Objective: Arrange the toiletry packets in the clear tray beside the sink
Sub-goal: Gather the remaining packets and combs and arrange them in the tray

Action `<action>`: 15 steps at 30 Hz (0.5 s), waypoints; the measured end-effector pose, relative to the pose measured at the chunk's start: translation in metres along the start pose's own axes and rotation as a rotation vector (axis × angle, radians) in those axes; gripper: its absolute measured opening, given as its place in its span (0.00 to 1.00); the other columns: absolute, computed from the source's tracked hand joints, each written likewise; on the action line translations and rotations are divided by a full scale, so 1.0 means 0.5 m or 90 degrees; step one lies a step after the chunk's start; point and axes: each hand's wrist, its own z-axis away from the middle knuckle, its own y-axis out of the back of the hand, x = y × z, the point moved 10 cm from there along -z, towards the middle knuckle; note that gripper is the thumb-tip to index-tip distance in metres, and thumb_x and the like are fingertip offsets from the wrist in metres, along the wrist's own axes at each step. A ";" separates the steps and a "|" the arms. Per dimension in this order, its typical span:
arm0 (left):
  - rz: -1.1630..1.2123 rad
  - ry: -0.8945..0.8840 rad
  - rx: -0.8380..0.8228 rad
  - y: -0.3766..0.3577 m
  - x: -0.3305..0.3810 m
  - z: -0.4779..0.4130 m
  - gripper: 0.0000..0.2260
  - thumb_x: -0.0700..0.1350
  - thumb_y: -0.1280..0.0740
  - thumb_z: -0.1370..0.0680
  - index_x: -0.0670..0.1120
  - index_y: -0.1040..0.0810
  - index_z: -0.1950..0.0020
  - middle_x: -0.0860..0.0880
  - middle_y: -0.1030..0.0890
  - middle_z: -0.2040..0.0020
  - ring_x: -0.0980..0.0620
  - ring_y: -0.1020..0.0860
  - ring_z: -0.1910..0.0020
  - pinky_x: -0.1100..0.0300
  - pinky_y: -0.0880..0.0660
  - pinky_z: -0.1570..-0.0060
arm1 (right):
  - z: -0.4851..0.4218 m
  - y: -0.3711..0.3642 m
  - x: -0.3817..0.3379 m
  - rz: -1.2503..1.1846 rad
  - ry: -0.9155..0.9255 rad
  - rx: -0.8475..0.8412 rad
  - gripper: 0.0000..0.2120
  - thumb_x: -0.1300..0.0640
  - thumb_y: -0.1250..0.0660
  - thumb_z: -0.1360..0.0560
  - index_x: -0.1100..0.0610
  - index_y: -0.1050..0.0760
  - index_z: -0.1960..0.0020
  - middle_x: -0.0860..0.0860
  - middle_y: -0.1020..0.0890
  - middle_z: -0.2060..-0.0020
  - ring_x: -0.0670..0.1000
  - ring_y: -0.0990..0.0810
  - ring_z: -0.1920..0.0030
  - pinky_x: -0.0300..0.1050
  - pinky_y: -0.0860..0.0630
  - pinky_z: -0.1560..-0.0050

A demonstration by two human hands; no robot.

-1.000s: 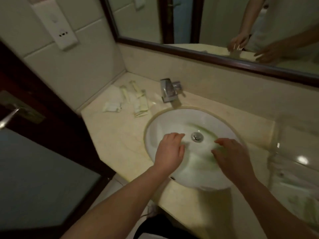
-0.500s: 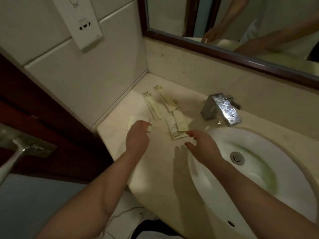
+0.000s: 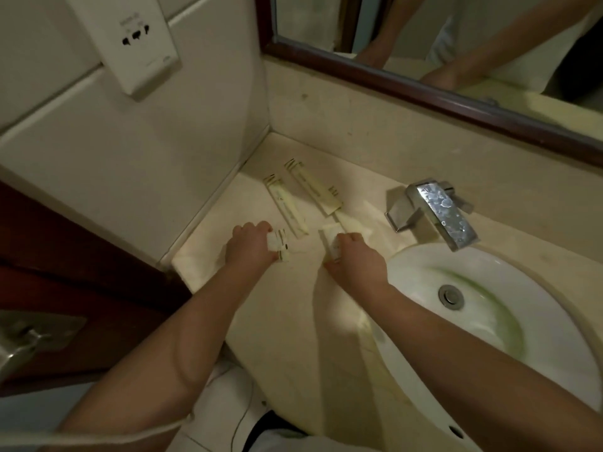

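Note:
Pale toiletry packets lie on the cream counter (image 3: 293, 321) left of the sink. My left hand (image 3: 249, 247) is closed on small white packets (image 3: 280, 244) with dark striped ends. My right hand (image 3: 357, 265) grips a flat packet (image 3: 331, 238) by its near end. Two long narrow packets, one on the left (image 3: 287, 207) and one to its right (image 3: 315, 187), rest untouched in the corner behind my hands. Another pale packet (image 3: 354, 225) lies just beyond my right hand. The clear tray is out of view.
A white oval sink (image 3: 489, 327) with a metal drain (image 3: 451, 296) fills the right side. A chrome faucet (image 3: 437, 216) overhangs it. A dark-framed mirror (image 3: 424, 93) runs along the back wall. A wall socket (image 3: 137, 44) hangs on the tiled left wall. A dark door edge (image 3: 81, 256) borders the counter.
Both hands have moved from above the sink to the left counter corner and closed on packets. The view swung left, and the clear tray left the frame.

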 end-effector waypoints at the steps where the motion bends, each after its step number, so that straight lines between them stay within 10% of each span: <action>1: 0.021 -0.005 -0.010 -0.001 0.001 -0.001 0.19 0.47 0.30 0.28 0.48 0.26 0.37 0.42 0.25 0.43 0.42 0.28 0.43 0.51 0.26 0.50 | -0.003 -0.002 0.001 0.009 -0.011 0.001 0.19 0.47 0.33 0.28 0.56 0.29 0.41 0.54 0.26 0.44 0.59 0.20 0.56 0.47 0.27 0.63; 10: 0.489 -0.014 -0.063 0.018 0.028 0.055 0.07 0.35 0.39 0.26 0.42 0.22 0.57 0.46 0.22 0.63 0.50 0.26 0.65 0.57 0.30 0.63 | -0.001 0.004 0.001 0.009 0.004 0.067 0.15 0.47 0.35 0.25 0.57 0.23 0.46 0.54 0.26 0.42 0.57 0.23 0.48 0.49 0.23 0.57; 15: 0.846 0.023 -0.166 -0.003 0.054 0.082 0.09 0.46 0.40 0.28 0.44 0.29 0.67 0.48 0.32 0.67 0.51 0.33 0.68 0.57 0.36 0.65 | 0.001 0.007 0.018 0.005 -0.028 0.075 0.12 0.51 0.34 0.27 0.55 0.22 0.47 0.55 0.25 0.42 0.58 0.28 0.43 0.50 0.26 0.49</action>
